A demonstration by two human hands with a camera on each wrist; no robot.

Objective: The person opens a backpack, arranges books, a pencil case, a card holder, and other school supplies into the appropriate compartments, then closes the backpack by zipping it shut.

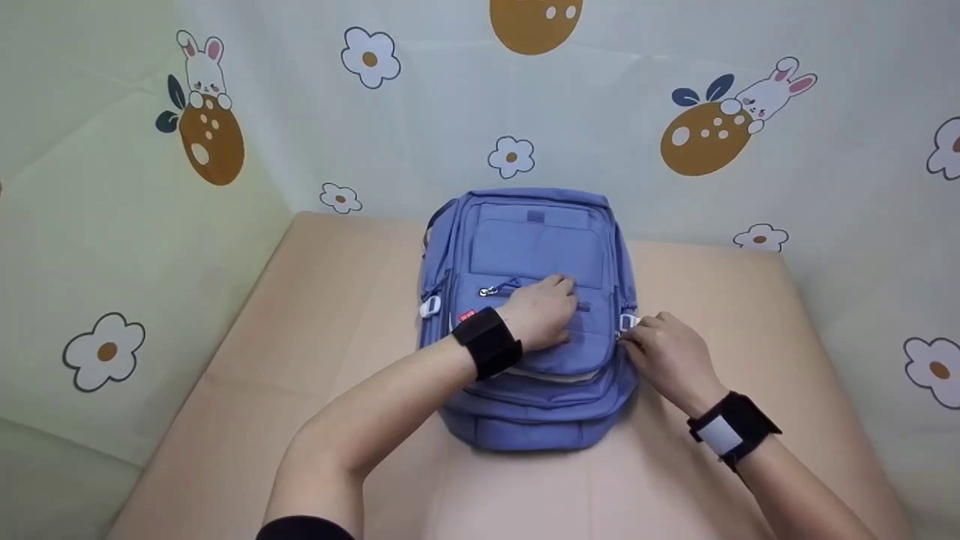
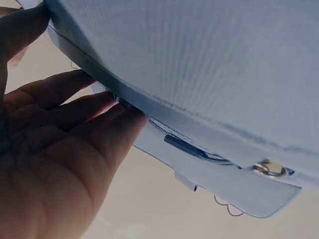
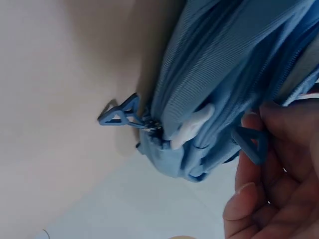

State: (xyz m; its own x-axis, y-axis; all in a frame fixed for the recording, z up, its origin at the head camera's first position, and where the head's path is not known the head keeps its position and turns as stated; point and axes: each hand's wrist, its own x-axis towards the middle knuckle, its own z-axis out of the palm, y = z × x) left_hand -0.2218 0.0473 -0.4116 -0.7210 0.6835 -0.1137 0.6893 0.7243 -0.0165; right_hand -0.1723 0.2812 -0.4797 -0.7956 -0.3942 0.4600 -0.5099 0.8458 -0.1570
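A blue backpack (image 1: 536,251) lies front side up on the table. My left hand (image 1: 544,311) holds its front panel below the upper pocket, thumb and fingers bent against the fabric. In the left wrist view the fingertips (image 2: 132,117) meet a seamed edge of that panel (image 2: 199,64). At the bag's right side, my right hand (image 1: 671,352) pinches a zipper. A blue triangular zipper pull (image 3: 253,144) shows against its fingers in the right wrist view. Another triangular pull (image 3: 119,113) hangs free beside a white buckle (image 3: 192,127).
The bag stands on a beige tabletop (image 1: 360,300). Behind and at the sides hangs a pale curtain (image 1: 442,112) with rabbit and flower prints. A white buckle (image 1: 430,307) sits on the bag's left side, and a metal zipper slider (image 1: 487,292) crosses the front.
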